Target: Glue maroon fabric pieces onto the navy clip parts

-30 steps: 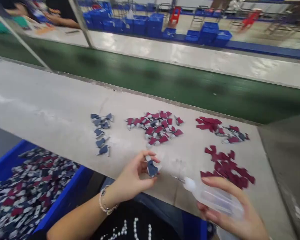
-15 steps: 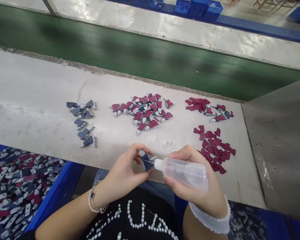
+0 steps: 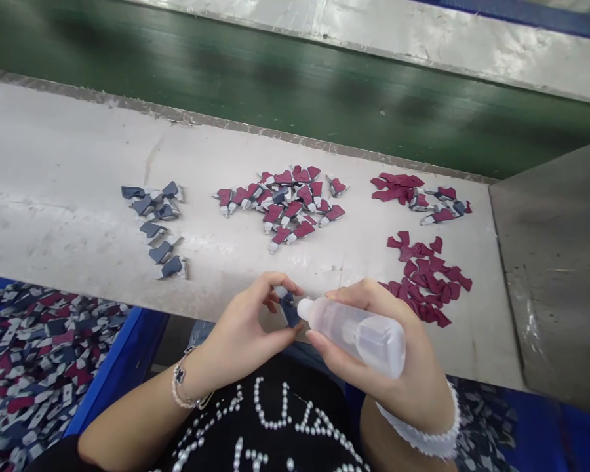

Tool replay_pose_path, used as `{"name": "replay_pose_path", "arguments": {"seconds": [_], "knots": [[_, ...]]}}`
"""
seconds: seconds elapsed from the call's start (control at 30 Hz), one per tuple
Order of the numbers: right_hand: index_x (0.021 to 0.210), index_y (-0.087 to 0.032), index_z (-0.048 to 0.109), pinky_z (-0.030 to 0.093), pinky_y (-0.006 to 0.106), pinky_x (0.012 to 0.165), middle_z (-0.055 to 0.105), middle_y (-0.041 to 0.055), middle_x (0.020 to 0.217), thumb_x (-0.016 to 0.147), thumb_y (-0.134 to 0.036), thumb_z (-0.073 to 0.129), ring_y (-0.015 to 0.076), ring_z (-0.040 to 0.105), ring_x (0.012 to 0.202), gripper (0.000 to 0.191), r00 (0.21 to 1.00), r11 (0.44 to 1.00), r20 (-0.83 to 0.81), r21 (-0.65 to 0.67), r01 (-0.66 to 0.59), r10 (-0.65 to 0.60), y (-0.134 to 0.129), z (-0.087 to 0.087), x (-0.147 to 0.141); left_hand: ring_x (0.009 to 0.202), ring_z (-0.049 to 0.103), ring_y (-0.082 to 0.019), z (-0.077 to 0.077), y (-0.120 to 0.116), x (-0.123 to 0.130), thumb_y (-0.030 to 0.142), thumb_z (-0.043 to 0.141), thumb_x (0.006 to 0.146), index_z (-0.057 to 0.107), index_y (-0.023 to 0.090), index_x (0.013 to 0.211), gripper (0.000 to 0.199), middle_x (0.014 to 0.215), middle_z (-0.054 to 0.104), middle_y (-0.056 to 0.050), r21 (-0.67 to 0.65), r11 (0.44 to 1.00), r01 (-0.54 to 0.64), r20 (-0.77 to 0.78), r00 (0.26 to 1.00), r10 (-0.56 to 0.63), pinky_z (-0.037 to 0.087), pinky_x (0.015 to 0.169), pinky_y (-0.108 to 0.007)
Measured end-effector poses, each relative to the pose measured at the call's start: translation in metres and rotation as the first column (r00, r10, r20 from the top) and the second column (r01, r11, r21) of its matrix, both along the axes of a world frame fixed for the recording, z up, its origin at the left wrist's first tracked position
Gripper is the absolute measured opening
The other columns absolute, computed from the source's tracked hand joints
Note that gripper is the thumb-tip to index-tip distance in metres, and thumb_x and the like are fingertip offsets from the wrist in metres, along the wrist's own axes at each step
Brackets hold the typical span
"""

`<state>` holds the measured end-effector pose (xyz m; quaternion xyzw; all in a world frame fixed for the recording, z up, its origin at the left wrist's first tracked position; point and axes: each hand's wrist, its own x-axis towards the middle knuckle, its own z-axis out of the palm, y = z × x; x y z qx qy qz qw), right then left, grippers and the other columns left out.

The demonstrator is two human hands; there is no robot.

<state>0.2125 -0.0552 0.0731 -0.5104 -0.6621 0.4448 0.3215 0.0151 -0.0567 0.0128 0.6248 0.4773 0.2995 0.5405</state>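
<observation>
Between its thumb and fingers, my left hand (image 3: 255, 321) grips a small dark blue piece (image 3: 289, 309). My right hand (image 3: 388, 341) is wrapped round a clear squeeze bottle (image 3: 358, 334), whose white cap points left at the piece; the contact there is too small to make out. Beyond my hands, maroon-and-grey pieces (image 3: 292, 210) lie heaped on the pale worktop (image 3: 226, 262). Several blue-and-grey pieces (image 3: 162, 250) lie to the left. Flat maroon pieces (image 3: 425, 272) are spread at the right, with more behind them beside a few mixed pieces (image 3: 442, 214).
A blue bin (image 3: 113, 373) full of maroon, blue and grey pieces stands at the lower left. More pieces (image 3: 482, 419) show below the worktop at the lower right. A green strip (image 3: 275, 92) runs behind the worktop, and a metal panel (image 3: 555, 262) stands at the right.
The view has tipped downward, hiding the blue bins in the background. The bottle's tip is closer to the blue piece, which is turned a little. Both hands keep their holds.
</observation>
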Motion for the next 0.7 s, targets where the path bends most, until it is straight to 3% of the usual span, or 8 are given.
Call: {"name": "replay_pose_path", "arguments": {"seconds": [0.3,0.5,0.7], "knots": [[0.091,-0.022,0.059,0.049,0.022,0.053,0.064,-0.0057,0.074,0.083,-0.024,0.074,0.0099,0.061,0.060,0.017,1.000,0.998,0.022,0.055,-0.009,0.008,-0.0022,0.0047,-0.0033,0.099,0.064,-0.020,-0.0010,0.0013,-0.0006,0.018,0.073,0.081,0.049,0.030,0.112,0.041,0.108,0.064,-0.001,0.035,0.999,0.006,0.011,1.000,-0.007,0.050,0.077,-0.033],[0.091,-0.021,0.059,0.049,0.024,0.053,0.065,-0.0038,0.076,0.084,-0.026,0.074,0.0131,0.065,0.065,0.017,0.999,0.998,0.040,0.059,0.014,-0.017,-0.0020,0.0037,-0.0035,0.094,0.062,-0.018,0.0004,0.0020,-0.0002,0.014,0.070,0.080,0.050,0.029,0.112,0.041,0.108,0.063,0.000,0.050,0.999,0.003,-0.013,1.000,-0.002,0.050,0.076,-0.032],[0.091,-0.022,0.057,0.048,0.021,0.052,0.061,-0.0070,0.072,0.084,-0.023,0.074,0.0085,0.057,0.058,0.018,0.998,0.997,0.003,0.038,-0.068,0.068,-0.0030,0.0052,-0.0018,0.092,0.063,-0.017,0.0000,0.0021,-0.0005,0.007,0.070,0.076,0.051,0.029,0.111,0.046,0.103,0.063,0.002,0.040,0.999,0.018,-0.027,0.999,-0.017,0.049,0.073,-0.029]]}}
